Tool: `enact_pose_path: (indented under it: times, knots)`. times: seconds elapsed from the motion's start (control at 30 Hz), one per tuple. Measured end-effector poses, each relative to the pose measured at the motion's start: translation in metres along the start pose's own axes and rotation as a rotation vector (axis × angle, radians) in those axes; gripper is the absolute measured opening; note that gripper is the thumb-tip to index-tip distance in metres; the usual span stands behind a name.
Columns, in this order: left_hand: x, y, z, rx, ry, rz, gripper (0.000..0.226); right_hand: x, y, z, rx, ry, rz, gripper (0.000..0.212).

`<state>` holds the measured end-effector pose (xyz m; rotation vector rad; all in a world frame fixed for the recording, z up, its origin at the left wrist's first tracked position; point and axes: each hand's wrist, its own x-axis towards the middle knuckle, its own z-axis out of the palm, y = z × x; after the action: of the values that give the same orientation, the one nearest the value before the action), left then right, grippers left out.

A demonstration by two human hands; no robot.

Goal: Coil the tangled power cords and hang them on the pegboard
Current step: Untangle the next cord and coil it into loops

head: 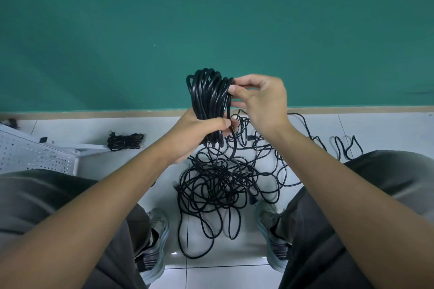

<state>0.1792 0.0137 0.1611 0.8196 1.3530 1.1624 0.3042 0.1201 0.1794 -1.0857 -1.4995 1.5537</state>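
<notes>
My left hand grips the lower part of a black cord coil that stands upright in front of the green wall. At the coil's upper right side my right hand pinches a strand with thumb and fingers. From the coil, cord runs down into a tangled pile of black cords on the white tile floor between my feet. A white pegboard lies at the left, low and tilted. One finished coiled cord rests on the floor beside it.
Loose cord loops trail across the floor to the right, past my right knee. My shoes flank the pile. The green wall with a tan baseboard stands close ahead.
</notes>
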Motion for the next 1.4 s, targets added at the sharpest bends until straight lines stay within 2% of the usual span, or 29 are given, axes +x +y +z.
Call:
enact_pose_path:
  times: [0.07,0.17,0.23,0.3,0.33,0.43,0.57,0.63,0.73,0.8,0.87,1.0,1.07,1.13,1.2,1.27,1.4]
  knots:
    - [-0.002,0.001,0.001,-0.036,-0.018,-0.003,0.031,-0.002,0.002,0.001,-0.027,-0.007,-0.028,0.012]
    - [-0.002,0.002,0.002,-0.196,0.011,-0.054,0.027,-0.005,0.006,0.004,-0.178,-0.004,-0.107,0.020]
    - [0.000,0.004,-0.001,-0.307,0.021,-0.083,0.020,-0.009,0.010,0.007,-0.290,-0.086,-0.115,0.023]
    - [0.003,0.008,-0.006,-0.347,0.033,-0.075,0.012,-0.018,0.012,0.012,-0.293,-0.232,0.016,0.042]
    - [0.005,0.010,-0.010,-0.372,0.057,-0.065,0.016,-0.024,0.013,0.015,-0.282,-0.315,0.106,0.049]
    - [0.014,0.015,-0.024,-0.517,0.223,-0.041,0.016,-0.041,0.021,0.026,-0.281,-0.541,0.240,0.065]
    - [0.022,0.008,-0.044,-0.633,0.460,-0.072,0.015,-0.043,0.023,0.030,-0.372,-0.618,0.260,0.075]
    - [0.024,0.006,-0.049,-0.552,0.543,-0.073,0.016,-0.039,0.015,0.025,-0.403,-0.635,0.235,0.069]
    - [0.025,0.007,-0.045,-0.285,0.617,-0.041,0.016,-0.035,0.003,0.016,-0.449,-0.694,0.118,0.032]
    - [0.025,0.004,-0.041,-0.141,0.602,-0.001,0.026,-0.032,-0.002,0.009,-0.507,-0.740,0.065,0.017]
    - [0.026,0.001,-0.039,-0.061,0.566,-0.003,0.035,-0.031,-0.007,0.004,-0.521,-0.726,0.043,0.012]
    - [0.026,-0.004,-0.041,-0.036,0.461,-0.078,0.025,-0.032,-0.011,0.000,-0.486,-0.651,-0.007,0.027]
    - [0.022,0.000,-0.042,-0.150,0.398,-0.123,0.019,-0.034,-0.010,0.000,-0.451,-0.620,-0.042,0.039]
    - [0.021,0.005,-0.045,-0.398,0.371,-0.134,0.016,-0.035,-0.010,-0.001,-0.394,-0.594,-0.050,0.039]
    - [0.020,0.013,-0.048,-0.707,0.389,-0.112,0.016,-0.037,-0.009,-0.001,-0.389,-0.560,-0.050,0.041]
    - [0.020,0.019,-0.051,-0.914,0.433,-0.094,0.016,-0.041,-0.003,0.003,-0.463,-0.517,-0.068,0.044]
    - [0.018,0.020,-0.048,-1.036,0.472,-0.130,0.019,-0.050,0.006,0.014,-0.713,-0.517,-0.112,0.046]
